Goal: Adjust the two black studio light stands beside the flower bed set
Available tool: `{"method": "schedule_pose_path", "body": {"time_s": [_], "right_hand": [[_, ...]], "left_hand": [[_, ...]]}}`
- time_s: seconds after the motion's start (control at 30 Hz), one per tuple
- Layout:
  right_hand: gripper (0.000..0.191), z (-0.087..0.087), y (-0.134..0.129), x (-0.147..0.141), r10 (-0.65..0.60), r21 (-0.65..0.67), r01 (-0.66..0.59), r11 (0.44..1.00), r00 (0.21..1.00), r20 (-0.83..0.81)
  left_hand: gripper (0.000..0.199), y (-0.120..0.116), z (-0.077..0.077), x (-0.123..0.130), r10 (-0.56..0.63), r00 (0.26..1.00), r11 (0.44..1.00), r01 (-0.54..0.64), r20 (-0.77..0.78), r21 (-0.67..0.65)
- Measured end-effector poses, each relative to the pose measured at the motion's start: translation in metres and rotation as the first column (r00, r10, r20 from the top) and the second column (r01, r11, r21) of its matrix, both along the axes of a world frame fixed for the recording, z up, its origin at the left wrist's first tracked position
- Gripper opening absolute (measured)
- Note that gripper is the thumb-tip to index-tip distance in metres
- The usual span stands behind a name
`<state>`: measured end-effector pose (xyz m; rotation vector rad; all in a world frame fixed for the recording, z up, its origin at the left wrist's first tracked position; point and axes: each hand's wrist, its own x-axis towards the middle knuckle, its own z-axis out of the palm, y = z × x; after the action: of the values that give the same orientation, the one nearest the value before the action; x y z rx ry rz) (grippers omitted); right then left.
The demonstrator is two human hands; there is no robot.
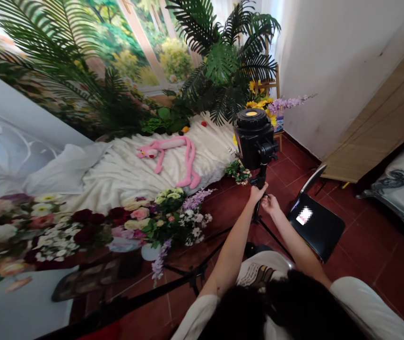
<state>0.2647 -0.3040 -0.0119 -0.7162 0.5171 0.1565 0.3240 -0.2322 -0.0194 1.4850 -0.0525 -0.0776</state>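
Note:
A black studio light [254, 141] points upward on top of a thin black light stand [257, 210]. Just under the lamp's mount, my left hand [258, 192] is wrapped around the stand's pole. My right hand [270, 204] is a little lower and to the right, its fingers curled closed at the pole. A small dark part at its fingertips is too small to make out clearly. The stand's legs spread over the red tiled floor [216, 208] below my arms.
A black chair [317, 226] with a phone [304, 216] on it stands close on the right. A pink plush toy [173, 153] lies on a draped white blanket [109, 174]. Artificial flowers [141, 215], palm leaves [221, 61] and another black tripod leg [152, 290] are to the left.

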Motion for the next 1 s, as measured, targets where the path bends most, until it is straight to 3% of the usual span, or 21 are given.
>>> {"method": "schedule_pose_path", "body": {"time_s": [0.17,0.33,0.47,0.57,0.63,0.73,0.8,0.83,0.87,0.93,1.0], "right_hand": [[0.020,0.004,-0.003,-0.011,-0.070,0.261,0.112,0.959,0.984,-0.162],[0.020,-0.005,-0.002,-0.035,0.044,0.207,-0.009,0.978,0.986,-0.162],[0.021,-0.011,0.013,-0.042,0.139,0.233,-0.086,0.969,0.965,-0.221],[0.022,-0.009,0.041,-0.036,0.248,0.293,-0.167,0.942,0.930,-0.270],[0.021,-0.006,0.068,-0.029,0.349,0.307,-0.260,0.916,0.893,-0.285],[0.017,-0.001,0.117,-0.022,0.523,0.252,-0.466,0.848,0.812,-0.257],[0.014,0.001,0.153,-0.022,0.650,0.143,-0.635,0.759,0.733,-0.201],[0.013,0.003,0.172,-0.025,0.719,0.049,-0.722,0.690,0.675,-0.167],[0.013,0.004,0.191,-0.029,0.785,-0.064,-0.795,0.603,0.605,-0.134],[0.013,0.007,0.229,-0.044,0.891,-0.274,-0.870,0.410,0.446,-0.085],[0.011,0.012,0.268,-0.063,0.955,-0.386,-0.889,0.246,0.290,-0.060]], "left_hand": [[0.024,-0.002,0.002,-0.001,-0.001,1.000,1.000,0.000,0.024,0.017],[0.035,0.023,-0.001,-0.028,0.019,0.998,1.000,-0.021,0.063,0.022],[0.031,0.085,-0.029,-0.079,0.097,0.995,0.995,-0.097,0.017,0.029],[0.037,0.148,-0.057,-0.126,0.281,0.952,0.960,-0.279,-0.121,0.034],[0.040,0.192,-0.070,-0.155,0.437,0.885,0.900,-0.430,-0.159,0.076],[0.041,0.254,-0.073,-0.195,0.667,0.727,0.745,-0.657,-0.165,0.119],[0.037,0.288,-0.064,-0.221,0.790,0.596,0.613,-0.766,-0.144,0.194],[0.034,0.301,-0.057,-0.234,0.847,0.519,0.529,-0.809,-0.113,0.257],[0.030,0.312,-0.049,-0.247,0.900,0.431,0.425,-0.841,-0.059,0.334],[0.024,0.325,-0.032,-0.271,0.970,0.226,0.161,-0.870,0.085,0.467],[0.021,0.329,-0.014,-0.291,0.977,0.042,-0.072,-0.855,0.207,0.513]]}}
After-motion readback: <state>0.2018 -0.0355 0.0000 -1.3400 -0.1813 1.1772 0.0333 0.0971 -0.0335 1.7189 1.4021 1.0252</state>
